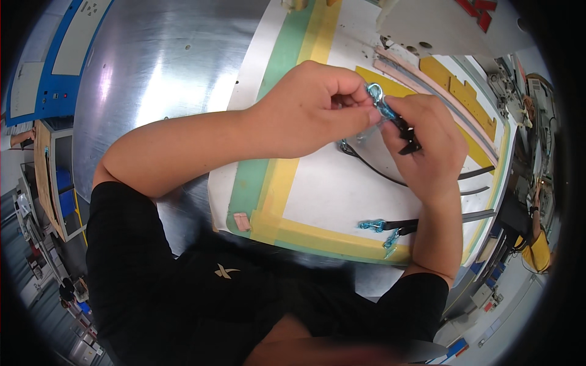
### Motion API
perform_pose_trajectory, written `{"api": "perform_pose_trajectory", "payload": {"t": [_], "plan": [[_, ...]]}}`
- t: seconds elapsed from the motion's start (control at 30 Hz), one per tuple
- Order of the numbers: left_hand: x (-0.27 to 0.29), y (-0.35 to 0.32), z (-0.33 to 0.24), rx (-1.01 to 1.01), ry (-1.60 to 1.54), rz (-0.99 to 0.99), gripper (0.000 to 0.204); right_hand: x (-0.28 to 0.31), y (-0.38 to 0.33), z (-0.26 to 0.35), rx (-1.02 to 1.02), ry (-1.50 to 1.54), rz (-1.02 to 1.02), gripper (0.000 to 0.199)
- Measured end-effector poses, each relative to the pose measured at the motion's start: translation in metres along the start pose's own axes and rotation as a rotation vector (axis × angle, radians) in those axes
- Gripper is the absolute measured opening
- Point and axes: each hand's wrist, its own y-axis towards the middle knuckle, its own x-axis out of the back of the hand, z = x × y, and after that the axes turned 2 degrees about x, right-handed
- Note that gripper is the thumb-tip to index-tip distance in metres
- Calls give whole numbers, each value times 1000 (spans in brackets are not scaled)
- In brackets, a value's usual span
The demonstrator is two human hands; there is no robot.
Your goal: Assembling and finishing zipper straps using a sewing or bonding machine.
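Observation:
Above the table, my right hand (430, 131) is closed round the end of a black strap that carries a blue metal snap hook (375, 93). My left hand (308, 107) pinches the side of that hook between thumb and curled fingers. Some clear plastic film (366, 132) hangs just below the fingertips; how it is attached cannot be made out. Under the hands lies another black strap (375, 171) with a hook at its end. Closer to me, beside my right forearm, more black straps (400, 225) rest with blue snap hooks (372, 226) at their ends.
White sheeting with green and yellow tape (278, 183) covers the table next to a bare metal surface (165, 73). Yellow plates (455, 88) and pink-and-grey strips (421, 82) lie at the far right. A small pink block (242, 221) sits at the near left corner.

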Motion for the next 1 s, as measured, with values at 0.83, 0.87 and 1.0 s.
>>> {"api": "perform_pose_trajectory", "payload": {"t": [0.83, 0.87, 1.0], "plan": [[2, -2, -1, -209, 90, -87, 19, 20, 4, 2, -413, 316, 278, 13], [2, -2, 0, -256, 166, -95, 18, 20, 3, 2, -427, 347, 275, 13], [3, -2, -4, -279, 305, -105, 16, 23, 5, 4, -462, 417, 316, 11]]}}
